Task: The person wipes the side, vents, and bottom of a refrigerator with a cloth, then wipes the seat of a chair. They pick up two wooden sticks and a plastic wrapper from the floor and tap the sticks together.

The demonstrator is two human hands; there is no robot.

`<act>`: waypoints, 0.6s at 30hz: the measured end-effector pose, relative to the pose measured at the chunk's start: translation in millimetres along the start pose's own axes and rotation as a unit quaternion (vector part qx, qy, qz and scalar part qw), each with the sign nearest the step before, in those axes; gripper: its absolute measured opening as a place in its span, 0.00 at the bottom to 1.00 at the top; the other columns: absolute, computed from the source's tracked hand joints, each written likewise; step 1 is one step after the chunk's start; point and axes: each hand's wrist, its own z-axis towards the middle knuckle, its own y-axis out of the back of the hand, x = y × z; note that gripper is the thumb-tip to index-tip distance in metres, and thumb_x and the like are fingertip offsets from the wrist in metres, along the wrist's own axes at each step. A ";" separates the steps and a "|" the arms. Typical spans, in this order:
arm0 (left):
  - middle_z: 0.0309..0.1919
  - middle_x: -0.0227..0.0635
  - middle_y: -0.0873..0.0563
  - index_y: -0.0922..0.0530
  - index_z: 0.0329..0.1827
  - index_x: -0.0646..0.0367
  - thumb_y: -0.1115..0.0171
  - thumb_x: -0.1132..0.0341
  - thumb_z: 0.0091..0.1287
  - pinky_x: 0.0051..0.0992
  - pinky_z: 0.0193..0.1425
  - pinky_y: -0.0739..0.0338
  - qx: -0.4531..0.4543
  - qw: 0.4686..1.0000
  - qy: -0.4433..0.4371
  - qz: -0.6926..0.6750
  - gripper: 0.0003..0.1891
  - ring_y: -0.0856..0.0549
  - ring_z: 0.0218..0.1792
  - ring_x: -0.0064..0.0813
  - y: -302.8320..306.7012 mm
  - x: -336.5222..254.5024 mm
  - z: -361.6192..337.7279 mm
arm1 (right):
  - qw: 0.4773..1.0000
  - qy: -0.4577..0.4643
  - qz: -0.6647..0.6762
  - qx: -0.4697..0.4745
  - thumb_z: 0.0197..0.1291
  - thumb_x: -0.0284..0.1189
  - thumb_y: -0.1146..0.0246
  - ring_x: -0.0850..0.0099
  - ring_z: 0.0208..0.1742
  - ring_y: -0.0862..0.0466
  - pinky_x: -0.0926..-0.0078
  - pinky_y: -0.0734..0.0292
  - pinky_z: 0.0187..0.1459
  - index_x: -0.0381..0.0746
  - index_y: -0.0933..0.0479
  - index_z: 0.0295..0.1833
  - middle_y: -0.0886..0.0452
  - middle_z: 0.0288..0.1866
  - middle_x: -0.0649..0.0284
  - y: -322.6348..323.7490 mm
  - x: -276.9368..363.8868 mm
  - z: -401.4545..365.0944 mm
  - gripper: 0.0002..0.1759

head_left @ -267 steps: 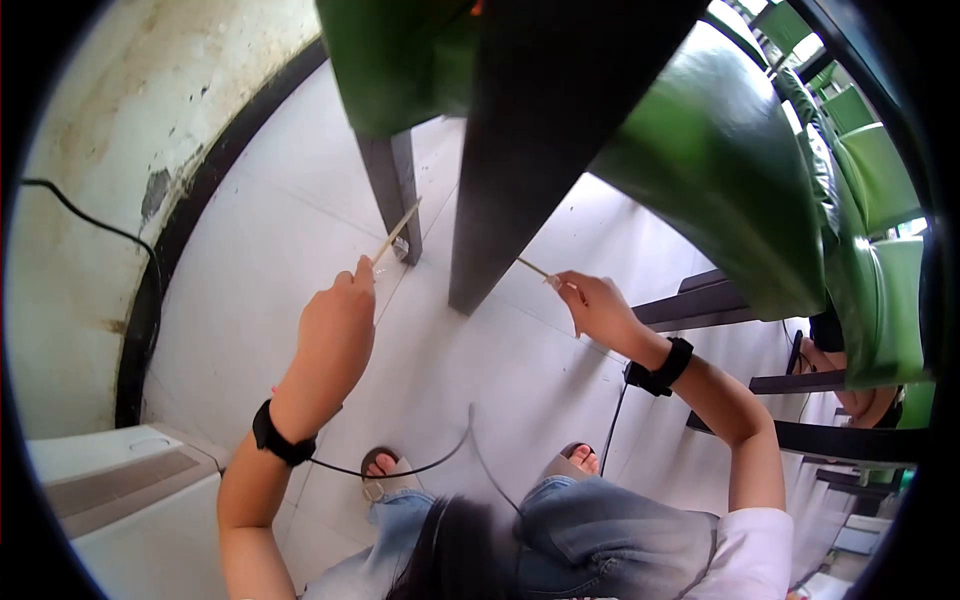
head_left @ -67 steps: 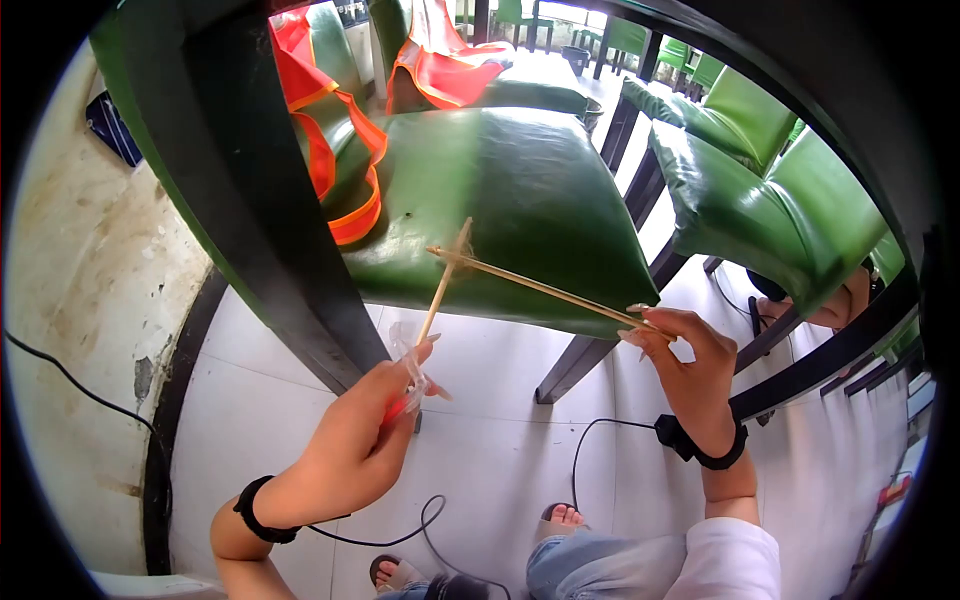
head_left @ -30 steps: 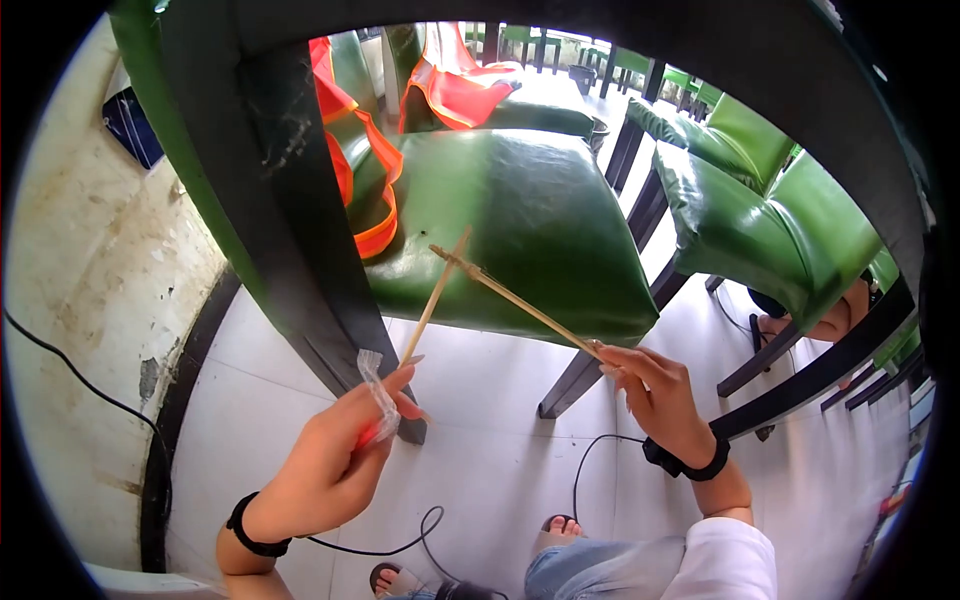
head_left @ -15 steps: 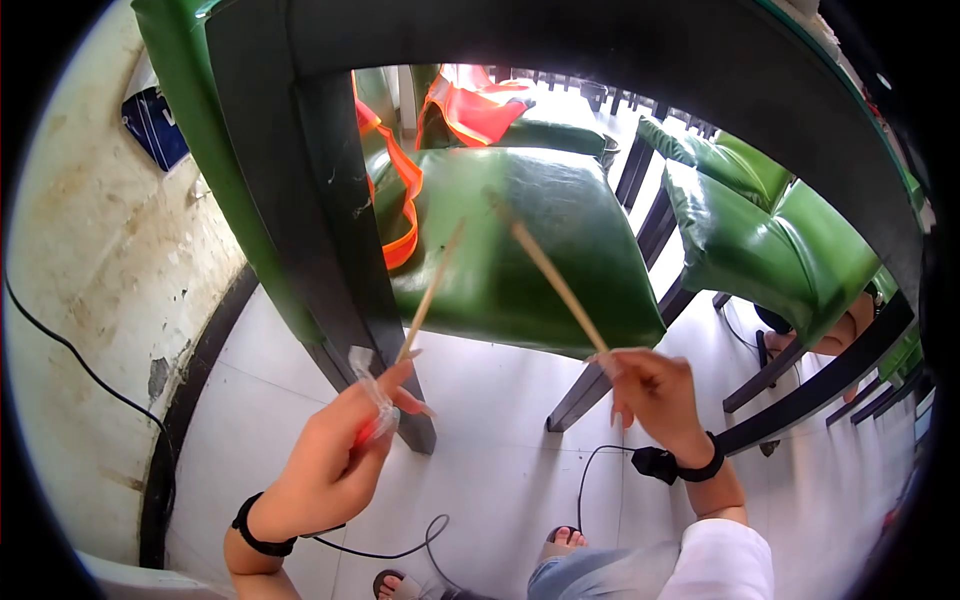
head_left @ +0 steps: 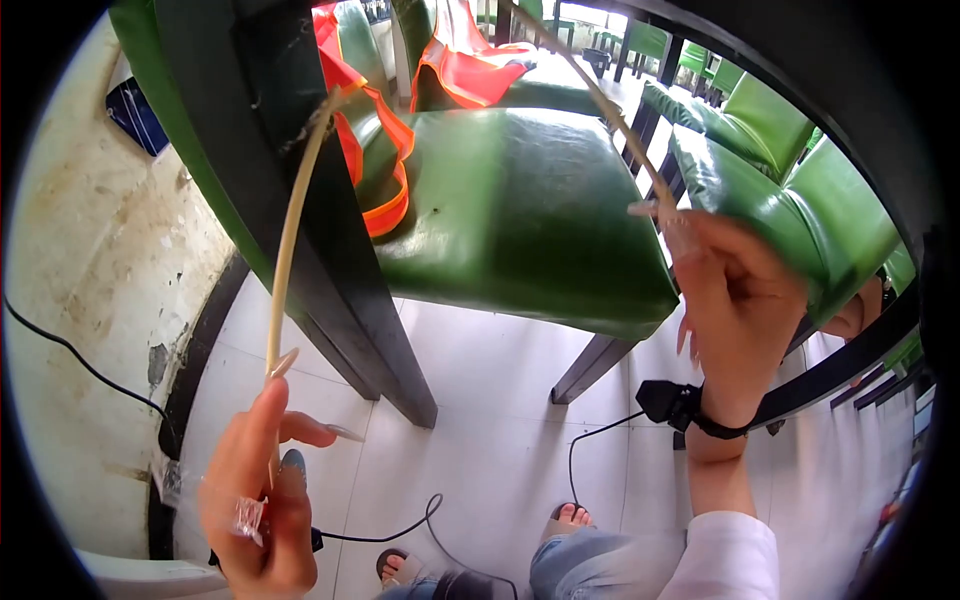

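Observation:
My left hand, low at the left, grips a thin pale wooden chopstick between thumb and fingers. It points up in front of the dark chair frame. A crumpled piece of clear plastic clings to that hand. Higher up at the right, my right hand is pinched on a second wooden chopstick, which slants up and to the left past the top edge of the view. The two sticks are well apart. Some fingers of the right hand are hidden behind its back.
A green padded chair seat with a black frame stands ahead. Orange straps hang over it. More green chairs stand at the right. A stained wall is at the left; black cables lie on the white floor.
My hands have moved apart: the left went down and left, the right came up and right, each with its chopstick. The camera view has shifted slightly.

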 end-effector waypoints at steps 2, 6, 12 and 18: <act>0.36 0.43 0.18 0.30 0.59 0.66 0.53 0.70 0.59 0.24 0.45 0.30 0.016 0.999 0.035 0.036 0.24 0.22 0.29 0.23 6.6 -6.5 -3.0 | 0.999 0.033 -0.034 -0.011 0.56 0.24 0.38 0.90 0.13 0.38 0.91 0.49 0.15 0.32 0.21 0.40 0.27 0.16 0.71 -3.0 0.5 4.4 0.08; 0.31 0.38 0.20 0.29 0.59 0.64 0.52 0.67 0.59 0.22 0.37 0.30 -0.045 0.996 0.051 0.051 0.24 0.22 0.28 0.22 2.3 -10.1 -6.8 | 0.999 0.043 -0.016 0.004 0.53 0.23 0.35 0.91 0.14 0.39 0.92 0.52 0.16 0.34 0.19 0.39 0.29 0.15 0.74 -15.2 3.9 8.9 0.07; 0.36 0.41 0.18 0.28 0.59 0.62 0.52 0.63 0.58 0.23 0.35 0.29 -0.027 0.996 0.059 0.065 0.25 0.21 0.30 0.23 -0.7 -9.3 -2.7 | 0.996 0.074 -0.047 0.002 0.51 0.22 0.34 0.91 0.14 0.43 0.90 0.54 0.16 0.35 0.18 0.37 0.37 0.12 0.77 -22.6 0.2 5.6 0.06; 0.40 0.44 0.18 0.28 0.59 0.61 0.52 0.62 0.56 0.26 0.40 0.27 -0.014 0.995 0.070 0.074 0.26 0.20 0.32 0.24 -3.9 -9.2 -0.6 | 0.996 0.070 -0.058 0.018 0.50 0.24 0.33 0.88 0.11 0.42 0.87 0.50 0.15 0.37 0.18 0.36 0.38 0.08 0.72 -23.5 -11.7 7.2 0.06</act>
